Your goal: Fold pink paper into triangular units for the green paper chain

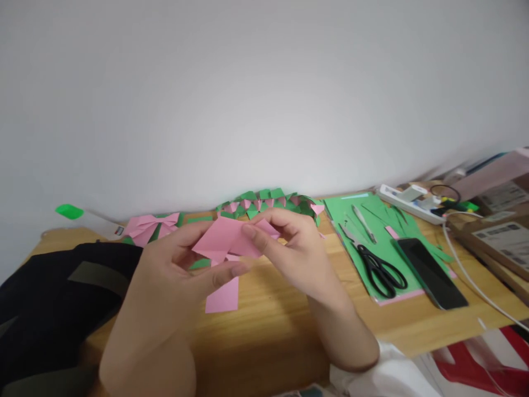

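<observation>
A folded pink paper [219,237] is held up between both hands over the wooden table. My left hand [173,281] grips its left side, with the thumb stretched along below it. My right hand [293,248] pinches its right part, thumb on the near face and fingers behind. Beneath the hands lies a flat pink paper strip [223,295], its upper end hidden. Behind them sit a row of green and pink folded paper pieces [264,201] and, to the left, a pink pleated paper shape [151,227].
On the right, green paper sheets [355,220] carry black-handled scissors [380,270], a pen-like cutter [363,223] and a phone [432,273]. Farther right are a power strip [411,204], a white cable [467,281] and cardboard boxes [500,242]. Dark cloth [70,298] covers the left side.
</observation>
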Demonstrator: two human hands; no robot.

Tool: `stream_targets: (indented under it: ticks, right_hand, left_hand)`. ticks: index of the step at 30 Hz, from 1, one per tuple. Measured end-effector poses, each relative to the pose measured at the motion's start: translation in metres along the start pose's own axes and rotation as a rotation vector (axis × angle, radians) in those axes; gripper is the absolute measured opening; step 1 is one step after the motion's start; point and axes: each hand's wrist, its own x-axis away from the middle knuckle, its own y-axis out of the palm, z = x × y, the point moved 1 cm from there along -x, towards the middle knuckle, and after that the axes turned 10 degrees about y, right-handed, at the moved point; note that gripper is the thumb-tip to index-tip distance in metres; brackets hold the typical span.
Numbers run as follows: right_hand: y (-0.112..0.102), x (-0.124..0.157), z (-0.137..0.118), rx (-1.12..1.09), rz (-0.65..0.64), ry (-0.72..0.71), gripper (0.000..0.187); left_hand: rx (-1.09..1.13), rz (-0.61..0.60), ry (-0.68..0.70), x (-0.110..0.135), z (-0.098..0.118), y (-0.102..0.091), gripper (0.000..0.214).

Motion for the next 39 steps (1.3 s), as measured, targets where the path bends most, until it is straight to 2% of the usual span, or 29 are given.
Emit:
stream_targets:
  ticks: [1,3,5,7,10,15,21,24,27,32,39]
  right_hand:
    - [-0.001,0.000,0.000,0.019,-0.003,-0.007,0.017]
    - [-0.002,0.002,-0.001,0.067,-0.040,-0.017,0.020]
    - [-0.003,0.004,-0.003,0.102,-0.059,-0.024,0.023]
    - [-0.005,0.005,-0.004,0.115,-0.036,-0.029,0.024]
    - [-0.008,0.006,-0.004,0.117,0.002,-0.026,0.024]
    - [-0.012,0.005,-0.004,0.025,0.013,-0.028,0.015]
    - [-0.016,0.007,-0.005,-0.068,0.131,-0.007,0.023]
    - [-0.017,0.007,-0.004,-0.061,0.102,0.013,0.019]
    - [-0.017,0.006,-0.003,0.007,0.050,0.027,0.012]
    - [-0.015,0.007,-0.003,0.018,0.010,0.036,0.019]
    - [-0.016,0.010,-0.005,-0.063,0.074,0.041,0.024]
  left_hand:
    - [-0.015,0.008,0.005,0.001,0.000,0.000,0.021]
    - [-0.099,0.061,0.030,0.002,0.001,0.002,0.003]
    - [-0.181,0.150,0.050,0.002,0.000,0.005,0.018]
    - [-0.196,0.199,0.074,0.001,-0.001,0.010,0.019]
    - [-0.137,0.180,0.114,0.000,0.000,0.016,0.014]
    - [0.003,0.187,0.064,0.001,0.004,0.022,0.013]
    - [0.192,0.194,0.035,-0.001,-0.001,0.031,0.008]
    - [0.226,0.196,0.023,-0.003,-0.004,0.031,0.002]
    - [0.212,0.208,0.010,-0.004,-0.005,0.030,0.010]
    - [0.097,0.133,0.060,-0.004,-0.003,0.027,0.010]
    - [0.289,0.108,-0.027,-0.001,0.003,0.025,0.008]
